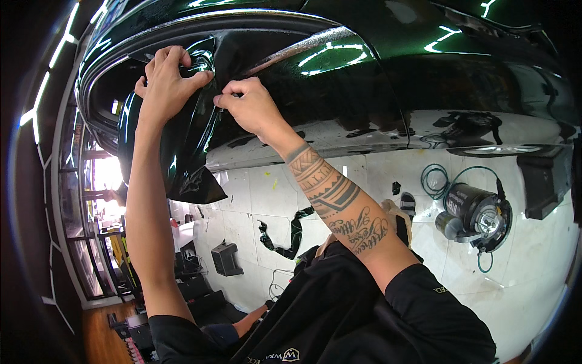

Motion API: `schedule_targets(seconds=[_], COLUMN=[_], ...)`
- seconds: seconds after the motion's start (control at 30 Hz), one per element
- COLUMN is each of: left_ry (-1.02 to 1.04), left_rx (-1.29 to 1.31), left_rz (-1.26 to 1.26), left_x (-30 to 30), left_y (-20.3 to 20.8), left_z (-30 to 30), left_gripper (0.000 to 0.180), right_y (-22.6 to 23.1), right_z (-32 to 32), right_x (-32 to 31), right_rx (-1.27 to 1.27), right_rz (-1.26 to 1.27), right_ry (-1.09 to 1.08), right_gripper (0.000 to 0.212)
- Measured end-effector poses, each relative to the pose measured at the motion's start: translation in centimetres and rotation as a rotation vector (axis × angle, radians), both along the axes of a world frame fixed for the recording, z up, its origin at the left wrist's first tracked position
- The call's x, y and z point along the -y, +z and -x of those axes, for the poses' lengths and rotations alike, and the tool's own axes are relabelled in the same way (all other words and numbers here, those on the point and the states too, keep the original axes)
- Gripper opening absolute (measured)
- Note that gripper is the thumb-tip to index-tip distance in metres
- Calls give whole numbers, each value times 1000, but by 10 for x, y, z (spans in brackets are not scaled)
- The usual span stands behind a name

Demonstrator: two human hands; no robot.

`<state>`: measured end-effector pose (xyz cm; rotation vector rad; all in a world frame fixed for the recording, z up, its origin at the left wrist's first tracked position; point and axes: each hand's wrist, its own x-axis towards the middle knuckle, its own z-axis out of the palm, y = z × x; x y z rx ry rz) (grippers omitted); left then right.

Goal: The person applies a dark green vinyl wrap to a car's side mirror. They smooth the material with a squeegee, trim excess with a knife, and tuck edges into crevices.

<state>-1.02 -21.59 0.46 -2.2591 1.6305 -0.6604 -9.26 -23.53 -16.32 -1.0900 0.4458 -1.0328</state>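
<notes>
A dark car body panel point(327, 91) with green glints, bounded by a curved seam, fills the upper view. From its left part hangs a loose sheet of glossy dark film point(188, 136), creased near the top and ending in a folded lower corner. My left hand point(167, 82) is closed on the film's upper part, fingers curled and thumb reaching right. Just right of the film's edge, my right hand point(251, 106) pinches thumb and forefinger together against the panel. Whatever sits between those fingertips is too small to make out.
On the pale tiled floor point(339, 176) lie a crumpled dark film strip point(294, 233) and a grey step block point(227, 258). A black canister machine point(476, 209) with a green hose stands at right, near a dark bin-like box point(536, 185). Another person's limb point(251, 318) shows below.
</notes>
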Motion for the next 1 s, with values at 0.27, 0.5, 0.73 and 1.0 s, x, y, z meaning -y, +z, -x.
schedule_targets(seconds=[0.27, 0.5, 0.73, 1.0], left_ry=[-105, -81, -24, -6], left_rx=[-296, -252, -164, -188], left_rz=[-66, -111, -204, -244], left_x=[2, 15, 30, 29], left_y=[15, 21, 16, 24], left_z=[-24, -27, -11, -11], left_gripper=[45, 50, 52, 52], right_y=[-2, -1, 6, 11], right_z=[-3, -4, 3, 1], right_x=[0, 0, 2, -2], right_rx=[44, 20, -23, -17], right_rz=[-115, 24, 8, 48], right_ry=[127, 52, 56, -43], right_gripper=[24, 24, 26, 23])
